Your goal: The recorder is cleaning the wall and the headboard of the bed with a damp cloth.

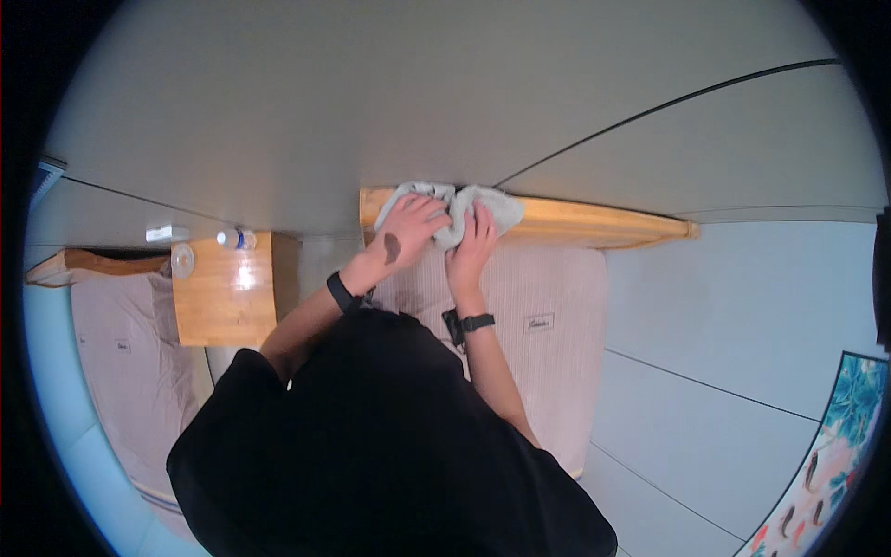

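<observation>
A crumpled light grey cloth (504, 210) lies over the top of a wooden headboard (603, 220), toward its left end. On the cloth's left part, my left hand (406, 234) presses with its fingers bent over the fabric. My right hand (474, 243) grips the right part, its fingers pointing away from me. The two hands are close together, with a fold of the cloth between them. Parts of the fingertips sink into the folds. Each wrist wears a black band, and a dark patch shows on the back of my left hand.
Below the headboard a bed with a pinkish striped mattress (548, 371) extends toward me. To the left stands a wooden nightstand (213, 311) with a white-capped bottle (243, 239) and a clear round dish (183, 261). Another bed (130, 371) lies beyond it. A grey wall (306, 111) rises behind.
</observation>
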The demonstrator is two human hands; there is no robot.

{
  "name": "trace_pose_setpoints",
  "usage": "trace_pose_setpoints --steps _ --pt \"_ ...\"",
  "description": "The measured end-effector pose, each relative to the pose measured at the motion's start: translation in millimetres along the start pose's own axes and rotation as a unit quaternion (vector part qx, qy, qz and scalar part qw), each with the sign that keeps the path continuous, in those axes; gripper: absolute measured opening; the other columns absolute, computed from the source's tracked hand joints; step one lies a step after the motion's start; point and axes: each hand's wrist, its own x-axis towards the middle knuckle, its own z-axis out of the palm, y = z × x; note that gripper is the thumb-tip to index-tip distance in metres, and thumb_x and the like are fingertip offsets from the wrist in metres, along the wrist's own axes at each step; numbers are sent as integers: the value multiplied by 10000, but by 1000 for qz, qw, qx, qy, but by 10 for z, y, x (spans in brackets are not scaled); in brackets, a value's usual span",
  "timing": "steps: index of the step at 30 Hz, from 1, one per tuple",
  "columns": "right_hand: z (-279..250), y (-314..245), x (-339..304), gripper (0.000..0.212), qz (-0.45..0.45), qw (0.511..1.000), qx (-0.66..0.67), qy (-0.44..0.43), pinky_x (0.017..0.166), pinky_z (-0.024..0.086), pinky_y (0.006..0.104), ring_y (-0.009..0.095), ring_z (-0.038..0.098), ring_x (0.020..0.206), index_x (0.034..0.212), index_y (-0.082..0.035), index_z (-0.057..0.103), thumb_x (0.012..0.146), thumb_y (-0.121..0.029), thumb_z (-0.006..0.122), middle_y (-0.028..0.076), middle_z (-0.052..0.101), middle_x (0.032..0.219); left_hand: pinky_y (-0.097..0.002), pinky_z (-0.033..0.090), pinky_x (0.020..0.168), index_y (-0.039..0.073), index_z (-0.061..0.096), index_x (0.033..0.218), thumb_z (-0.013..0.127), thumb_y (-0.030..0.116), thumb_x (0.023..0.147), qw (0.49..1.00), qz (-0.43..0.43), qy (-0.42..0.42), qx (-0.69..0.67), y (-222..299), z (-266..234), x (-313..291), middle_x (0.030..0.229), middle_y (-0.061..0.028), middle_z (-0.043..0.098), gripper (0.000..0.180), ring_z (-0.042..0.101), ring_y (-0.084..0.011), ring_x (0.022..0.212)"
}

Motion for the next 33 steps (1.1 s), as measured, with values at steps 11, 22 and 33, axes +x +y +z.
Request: trace_pose_setpoints --steps 11,22,33 --pt "-28 -27 177 376 78 981 151 92 929 425 462 379 545 1073 1094 12 594 741 -57 705 172 594 1091 -430 388 1033 103 682 921 589 -19 688 985 128 13 -118 95 -390 325 1110 -64 629 279 555 -296 1158" --pt "-968 -928 1433 318 -60 927 149 340 1073 363 460 364 474 1244 1066 13 618 775 132 570 175 490 1311 -351 427 997 174 742 1056 632 147 787 886 274 331 175 119 -1717 491 1203 -21 694 292 619 -196 1138" --pt "-768 -2780 1869 532 -291 922 90 241 1150 199 585 381 329 1428 1266 -186 652 745 -80 660 127 432 1506 -474 331 1106 100 619 1302 587 56 802 828 -25 481 286 -678 -2565 -490 1420 -129 517 503 455 -321 1316"
